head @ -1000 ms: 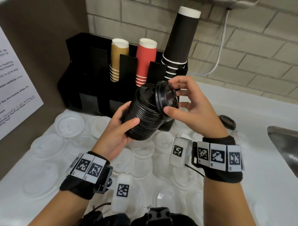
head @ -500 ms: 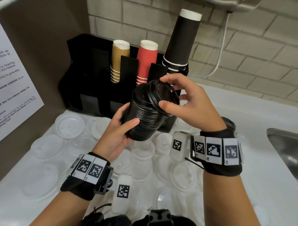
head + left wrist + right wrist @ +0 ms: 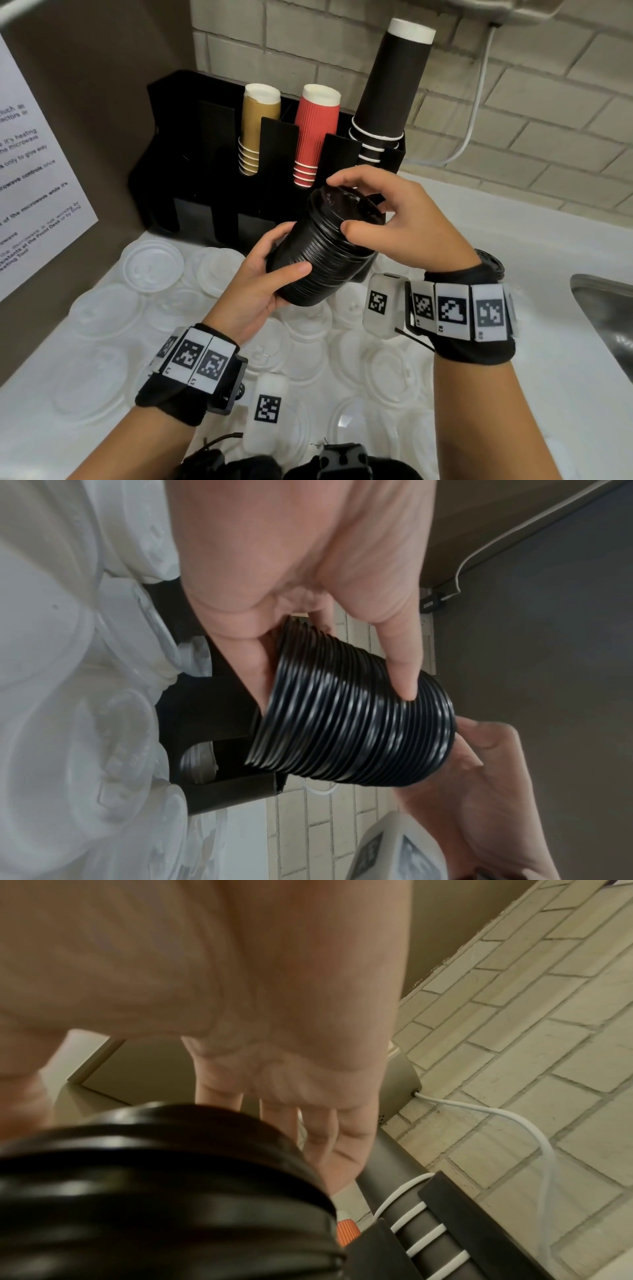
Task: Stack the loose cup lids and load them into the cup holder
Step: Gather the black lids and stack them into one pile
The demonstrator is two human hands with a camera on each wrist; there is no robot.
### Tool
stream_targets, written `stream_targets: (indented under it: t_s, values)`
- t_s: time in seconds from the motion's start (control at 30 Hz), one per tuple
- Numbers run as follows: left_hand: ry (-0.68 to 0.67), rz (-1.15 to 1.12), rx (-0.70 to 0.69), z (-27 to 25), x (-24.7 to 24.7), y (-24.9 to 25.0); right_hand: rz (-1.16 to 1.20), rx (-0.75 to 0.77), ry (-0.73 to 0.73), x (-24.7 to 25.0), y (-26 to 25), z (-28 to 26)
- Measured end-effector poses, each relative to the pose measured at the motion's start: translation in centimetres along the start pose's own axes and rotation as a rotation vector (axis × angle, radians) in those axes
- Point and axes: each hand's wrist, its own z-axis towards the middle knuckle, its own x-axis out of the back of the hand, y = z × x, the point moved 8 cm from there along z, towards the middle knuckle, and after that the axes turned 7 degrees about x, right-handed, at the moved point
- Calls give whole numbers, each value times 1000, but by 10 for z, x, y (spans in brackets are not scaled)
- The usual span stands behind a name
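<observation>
Tilted stack of black lids [image 3: 322, 253] held before the black cup holder [image 3: 191, 144]; clear lids [image 3: 150, 265], perhaps unstacked, below.

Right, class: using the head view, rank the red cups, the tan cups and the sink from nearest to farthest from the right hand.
1. red cups, in the holder just behind the right hand.
2. tan cups, one slot further left.
3. sink, far right edge.

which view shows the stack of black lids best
The head view: the whole stack of black lids shows, tilted, gripped by the left hand, with the right hand on its top lid. The left wrist view shows only the ribbed side; the right wrist view, a blurred top edge.
</observation>
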Motion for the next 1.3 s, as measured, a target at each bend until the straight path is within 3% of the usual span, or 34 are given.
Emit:
stream_targets:
  t_s: [0.4, 0.47, 0.53, 0.6, 0.67, 0.73, 0.8, 0.9, 0.97, 1.17, 1.3]
  values:
    - [-11, -59, 6, 3, 0, -4, -42, 49, -6, 0, 6, -4]
    - [-1, -64, -17, 3, 4, -1, 35, 6, 122, 22, 24, -10]
    - [32, -92, -54, 4, 11, 4, 174, -139, 410, 59, 64, -23]
    - [82, -126, -85, 4, 20, 10, 257, -385, 717, 95, 122, -46]
    - [122, -128, -104, 4, 26, 16, 170, -703, 823, 120, 181, -69]
    - [137, -111, -121, 3, 28, 20, -42, -1012, 657, 134, 229, -92]
    - [133, -96, -133, 2, 28, 23, -357, -1156, 312, 138, 258, -109]
    - [136, -85, -126, 3, 27, 23, -817, -1038, -245, 121, 277, -117]
    - [135, -77, -111, 5, 26, 22, -849, -1020, -417, 108, 284, -122]
    - [157, -57, -101, 6, 25, 20, -836, -1057, -499, 105, 296, -124]
    - [159, -48, -104, 3, 26, 21, -802, -1141, -388, 106, 298, -123]
